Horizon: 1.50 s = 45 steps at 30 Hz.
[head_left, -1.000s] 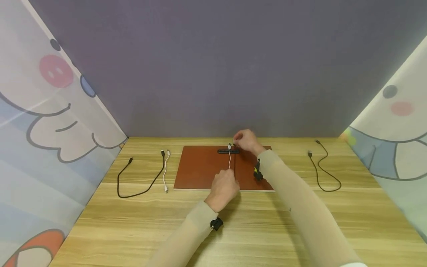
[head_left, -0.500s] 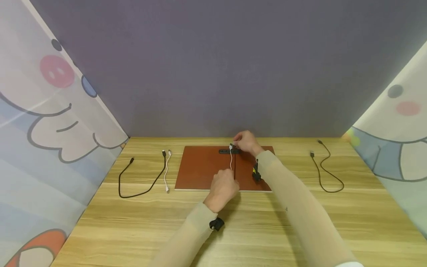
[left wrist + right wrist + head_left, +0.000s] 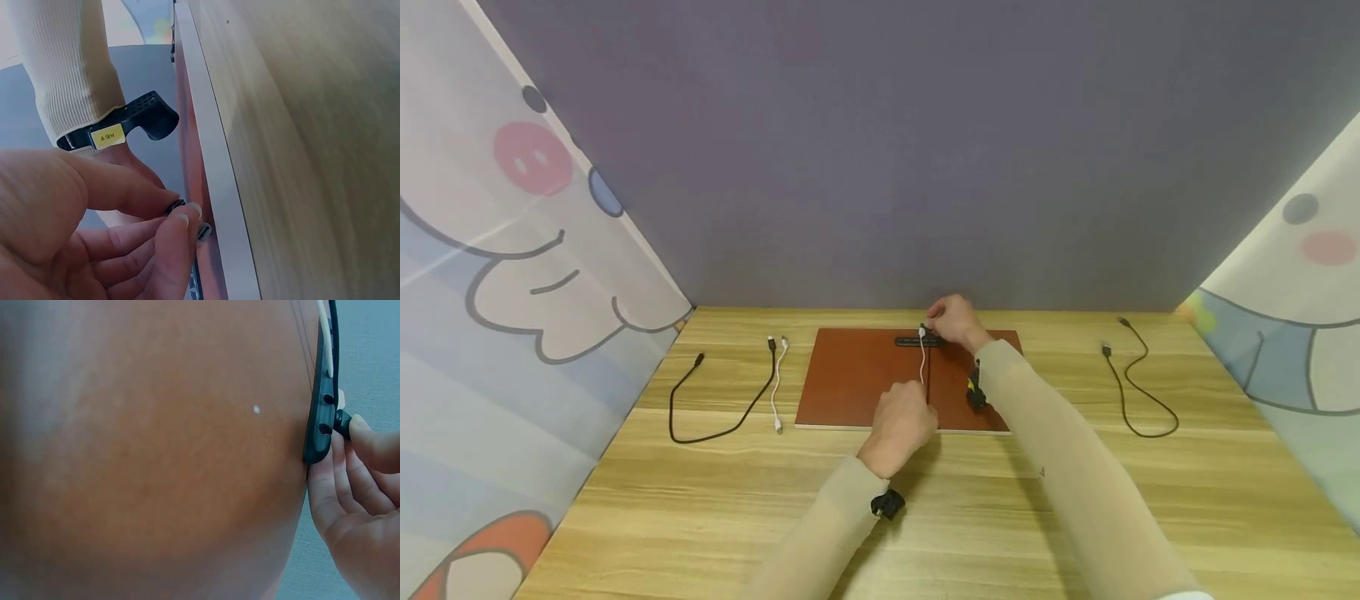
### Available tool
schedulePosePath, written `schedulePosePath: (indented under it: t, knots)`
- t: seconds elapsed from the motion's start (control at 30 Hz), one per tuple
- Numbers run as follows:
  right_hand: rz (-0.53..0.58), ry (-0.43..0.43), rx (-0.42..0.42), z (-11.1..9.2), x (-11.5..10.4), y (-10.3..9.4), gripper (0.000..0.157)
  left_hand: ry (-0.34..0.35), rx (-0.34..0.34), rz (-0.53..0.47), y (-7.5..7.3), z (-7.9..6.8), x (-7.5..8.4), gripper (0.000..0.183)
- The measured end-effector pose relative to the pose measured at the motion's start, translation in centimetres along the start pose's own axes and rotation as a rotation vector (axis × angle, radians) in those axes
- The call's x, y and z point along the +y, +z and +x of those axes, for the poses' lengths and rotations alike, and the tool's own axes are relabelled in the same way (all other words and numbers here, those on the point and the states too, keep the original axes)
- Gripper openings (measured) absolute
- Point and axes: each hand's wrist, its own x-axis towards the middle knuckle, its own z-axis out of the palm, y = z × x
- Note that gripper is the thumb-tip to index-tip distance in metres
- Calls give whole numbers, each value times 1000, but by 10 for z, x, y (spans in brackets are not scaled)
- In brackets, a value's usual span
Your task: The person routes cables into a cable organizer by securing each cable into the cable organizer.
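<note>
A black cable (image 3: 928,375) and a white cable (image 3: 922,358) run side by side over a brown board (image 3: 850,375). Near the board's far edge, my right hand (image 3: 953,318) pinches the black plug (image 3: 342,424) between thumb and finger, beside a black cable holder strip (image 3: 319,422) with slots. The white cable's upper plug (image 3: 922,331) stands just left of these fingers. At the board's front edge, my left hand (image 3: 901,421) pinches the black cable's lower end (image 3: 176,205). A pale plug (image 3: 204,232) sits right by its fingertips in the left wrist view.
On the wooden table (image 3: 700,517), a black cable (image 3: 730,430) and a short white cable (image 3: 777,383) lie left of the board. Another dark cable (image 3: 1138,400) lies to the right. A grey wall (image 3: 880,167) rises behind, with printed side panels (image 3: 1322,333).
The head view has shifted slightly, so the table things sit a little further right. My right hand has edged slightly left relative to the strip, still pinching the black plug. My left hand keeps its grip.
</note>
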Motion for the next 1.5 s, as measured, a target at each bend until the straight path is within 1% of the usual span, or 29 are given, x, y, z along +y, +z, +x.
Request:
schedulePosePath:
  t: [0.1,0.27,0.33,0.5,0.63,0.73,0.83,1.0,1.07,1.23,1.37,1.5]
  knots:
    - [-42,-4,5,-1,-2,1,19,15,-3,12,1,-1,1,30]
    - [-155,-12,4,-4,-7,2,20,56,-7,42,5,-1,3,35]
    - [-184,-15,-6,-4,-9,3,21,58,-7,47,5,-1,4,36]
    - [-203,-10,-14,-4,-9,3,23,44,-3,67,6,-1,7,35]
    - [-212,-4,-13,-5,-8,2,21,32,-8,122,6,0,10,35]
    - [-202,-2,-22,-5,-7,2,20,38,-11,158,8,0,11,36]
    - [-195,-3,-25,-5,-6,2,20,38,-13,140,9,0,11,36]
    - [-202,5,-30,-6,-5,0,26,17,-4,62,8,-2,10,36]
    - [-210,5,-34,-7,-4,-1,27,14,3,50,8,-2,8,33]
    - [-210,-6,-45,-9,0,-4,25,15,13,37,8,-1,5,28]
    - [-185,-11,-56,-11,1,-9,29,9,1,25,7,-2,5,31]
    - [-171,-28,-52,-16,3,-16,30,13,7,40,6,-2,4,31]
